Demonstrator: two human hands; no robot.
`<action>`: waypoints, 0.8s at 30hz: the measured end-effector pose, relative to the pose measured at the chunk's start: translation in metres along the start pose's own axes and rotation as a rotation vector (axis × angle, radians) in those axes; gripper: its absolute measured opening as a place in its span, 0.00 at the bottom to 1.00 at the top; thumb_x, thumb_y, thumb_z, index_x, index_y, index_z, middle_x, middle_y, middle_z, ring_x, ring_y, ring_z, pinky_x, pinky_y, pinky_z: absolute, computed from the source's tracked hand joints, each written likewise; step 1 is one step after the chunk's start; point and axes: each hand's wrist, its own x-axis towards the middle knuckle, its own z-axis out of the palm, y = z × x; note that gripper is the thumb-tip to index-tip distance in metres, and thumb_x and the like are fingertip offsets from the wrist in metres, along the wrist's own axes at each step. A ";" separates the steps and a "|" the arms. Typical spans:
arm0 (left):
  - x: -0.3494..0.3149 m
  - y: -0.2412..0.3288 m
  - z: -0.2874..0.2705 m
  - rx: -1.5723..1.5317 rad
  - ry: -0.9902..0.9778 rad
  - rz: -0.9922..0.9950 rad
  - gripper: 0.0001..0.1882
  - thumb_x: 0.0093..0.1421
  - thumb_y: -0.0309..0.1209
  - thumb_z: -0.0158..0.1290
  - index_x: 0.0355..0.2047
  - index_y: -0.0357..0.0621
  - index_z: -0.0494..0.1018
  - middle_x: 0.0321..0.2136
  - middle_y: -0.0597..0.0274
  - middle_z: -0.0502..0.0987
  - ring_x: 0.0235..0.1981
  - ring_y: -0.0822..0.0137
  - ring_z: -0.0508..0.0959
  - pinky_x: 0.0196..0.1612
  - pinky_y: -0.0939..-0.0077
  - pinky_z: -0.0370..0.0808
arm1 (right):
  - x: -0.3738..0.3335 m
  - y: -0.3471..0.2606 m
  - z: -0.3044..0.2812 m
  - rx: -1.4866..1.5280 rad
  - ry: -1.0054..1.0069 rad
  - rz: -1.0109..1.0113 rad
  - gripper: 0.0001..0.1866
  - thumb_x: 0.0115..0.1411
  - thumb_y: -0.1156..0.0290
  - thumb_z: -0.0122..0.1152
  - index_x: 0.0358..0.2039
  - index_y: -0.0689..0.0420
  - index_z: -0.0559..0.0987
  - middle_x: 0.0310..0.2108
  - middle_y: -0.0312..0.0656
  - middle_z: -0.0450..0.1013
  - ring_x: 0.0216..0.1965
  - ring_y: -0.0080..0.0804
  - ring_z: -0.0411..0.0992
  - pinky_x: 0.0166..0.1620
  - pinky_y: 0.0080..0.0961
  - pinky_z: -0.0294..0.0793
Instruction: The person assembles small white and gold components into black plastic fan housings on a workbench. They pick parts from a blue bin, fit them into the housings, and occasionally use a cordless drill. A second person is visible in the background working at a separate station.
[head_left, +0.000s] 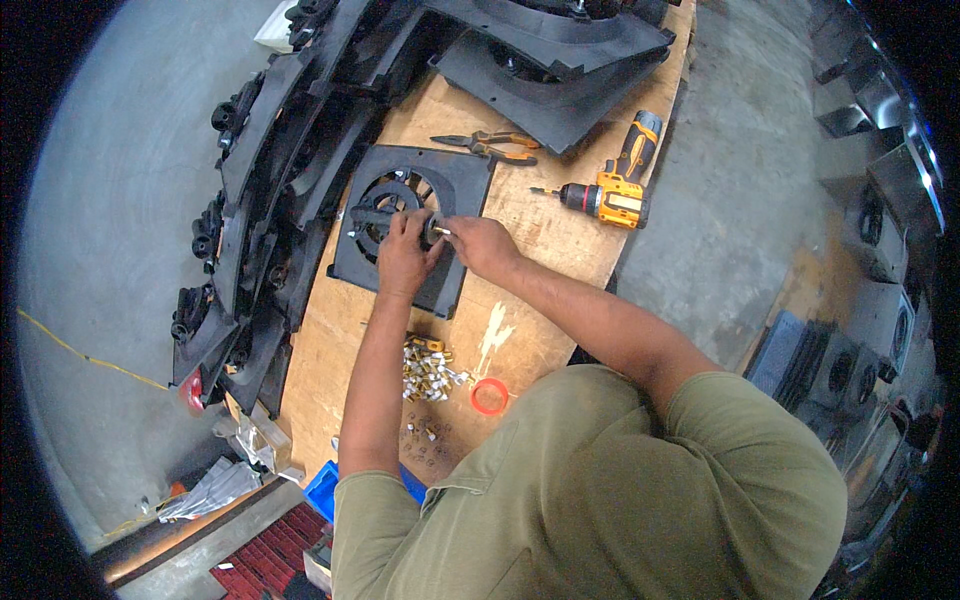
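Observation:
A black square plastic panel (462,185) with a round, spoked opening lies flat on the wooden table. Over its near right part, my left hand (402,262) has its fingers closed on a small dark round part (432,232). My right hand (484,248) meets it from the right, pinching a small white-tipped fitting (442,231) against that round part. How far the fitting sits in it is hidden by the fingers. Nearer to me lies a heap of small white and brass fittings (428,374), with several thin rings scattered below it.
Combination pliers (490,147) and a yellow cordless drill (610,195) lie beyond my hands. Black panels are stacked at the left (262,180) and far end (545,95). A red ring (489,397) lies near the table's front edge, and a blue bin (322,488) stands by my left elbow.

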 end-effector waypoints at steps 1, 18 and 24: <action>0.000 0.000 0.000 -0.011 0.009 0.006 0.27 0.48 0.34 0.65 0.49 0.52 0.70 0.44 0.55 0.71 0.41 0.48 0.78 0.40 0.57 0.78 | -0.001 0.001 0.000 0.001 0.003 -0.005 0.15 0.59 0.70 0.57 0.46 0.58 0.77 0.36 0.52 0.77 0.37 0.53 0.75 0.41 0.43 0.75; 0.000 0.001 -0.001 0.016 -0.028 -0.029 0.27 0.49 0.36 0.65 0.49 0.52 0.69 0.45 0.55 0.71 0.42 0.47 0.78 0.41 0.56 0.78 | 0.001 -0.004 0.001 0.074 -0.065 0.175 0.20 0.64 0.56 0.52 0.31 0.62 0.78 0.26 0.56 0.76 0.32 0.57 0.75 0.38 0.49 0.74; -0.001 0.003 -0.002 -0.005 -0.002 -0.016 0.27 0.48 0.36 0.65 0.49 0.51 0.70 0.45 0.55 0.71 0.42 0.48 0.78 0.40 0.57 0.78 | 0.014 -0.012 -0.004 0.629 -0.247 0.651 0.24 0.65 0.52 0.49 0.29 0.63 0.79 0.26 0.56 0.77 0.32 0.56 0.76 0.38 0.48 0.74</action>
